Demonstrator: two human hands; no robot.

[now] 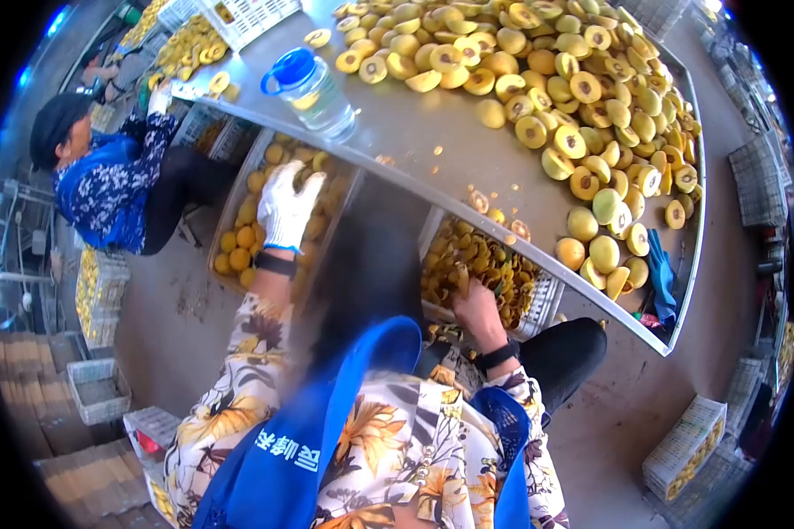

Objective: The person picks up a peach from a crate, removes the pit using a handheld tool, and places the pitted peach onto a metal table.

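Note:
My left hand (289, 212), in a white knitted glove, is over a crate of round yellow-orange fruit (240, 238) beneath the table edge. Its fingers are apart, and I see nothing gripped in them. My bare right hand (476, 309) is low over a white crate (545, 304) of dark yellow-brown fruit scraps (494, 273). The right fingers are drawn together and point down toward the scraps; what they hold, if anything, is too small to make out. Halved yellow fruit with brown centres (582, 115) lie heaped on the metal table (406, 132) above both hands.
A water bottle with a blue lid (313, 93) stands near the table's edge. A blue glove (662, 278) lies at the right corner. Another person in a blue vest (115, 185) sits at the left. Crates (684, 450) and flattened cardboard (44, 397) are on the floor.

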